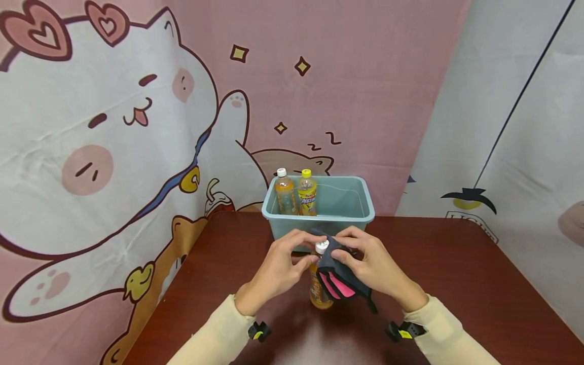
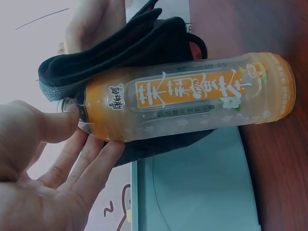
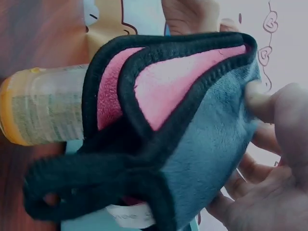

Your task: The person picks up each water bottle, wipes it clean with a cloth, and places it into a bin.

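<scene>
An orange-labelled drink bottle [image 1: 319, 296] with a white cap is upright over the table in front of the bin. My left hand [image 1: 279, 263] holds it at the neck, thumb and fingers on either side just under the cap; its printed label [image 2: 190, 91] faces the left wrist camera. My right hand [image 1: 380, 266] pinches a dark grey cloth [image 1: 344, 271] with pink lining and black edging, draped against the bottle's upper right side. A black loop [image 3: 72, 185] and a white tag [image 3: 132, 215] show at the cloth's edge. The cloth hides part of the bottle.
Behind the hands stands a light blue plastic bin [image 1: 368, 203]. Inside at its left are a white-capped bottle [image 1: 286, 195] and a yellow-capped bottle [image 1: 307, 195]. The dark red wooden table [image 1: 456, 284] ends at a printed cartoon backdrop [image 1: 347, 91].
</scene>
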{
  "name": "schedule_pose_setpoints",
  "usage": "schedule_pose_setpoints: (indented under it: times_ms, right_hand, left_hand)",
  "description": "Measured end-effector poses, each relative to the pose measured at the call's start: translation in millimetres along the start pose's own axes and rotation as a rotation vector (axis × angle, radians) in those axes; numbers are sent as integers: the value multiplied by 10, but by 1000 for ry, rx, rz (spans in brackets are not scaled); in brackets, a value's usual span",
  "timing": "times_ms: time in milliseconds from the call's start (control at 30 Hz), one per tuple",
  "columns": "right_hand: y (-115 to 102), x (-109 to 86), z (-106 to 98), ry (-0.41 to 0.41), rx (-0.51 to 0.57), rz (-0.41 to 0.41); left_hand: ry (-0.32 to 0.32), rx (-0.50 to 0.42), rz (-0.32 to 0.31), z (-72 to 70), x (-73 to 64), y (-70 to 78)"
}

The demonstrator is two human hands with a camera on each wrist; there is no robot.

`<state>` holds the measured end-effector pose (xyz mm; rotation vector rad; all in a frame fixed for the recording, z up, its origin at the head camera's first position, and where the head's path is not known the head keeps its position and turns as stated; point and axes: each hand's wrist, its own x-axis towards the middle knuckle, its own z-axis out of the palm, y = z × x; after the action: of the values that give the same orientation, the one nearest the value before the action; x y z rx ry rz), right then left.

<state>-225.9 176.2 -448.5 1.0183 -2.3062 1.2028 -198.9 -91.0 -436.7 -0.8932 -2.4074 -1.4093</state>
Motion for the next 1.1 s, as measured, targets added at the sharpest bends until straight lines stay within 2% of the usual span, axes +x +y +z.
schedule_pose_setpoints:
  times_ms: [267,567,733,933,1100]
  right_hand:
    - [-33,-36,61,35,-68,-51]
    - [38,-106,25,24,-123,-79]
    - [145,-160,17,-16,-147,-130]
    - [335,-264,104,-111,-173,-229]
    - [439,-341,192,-171,-205,-220]
  left_hand:
    - [-3,65,28,-12,20,11]
    - [-2,47,20,-4,12,19]
    - [13,61,44,-3,12,11]
    - [17,67,48,-3,2,8]
    - [13,77,48,-1,-4,12]
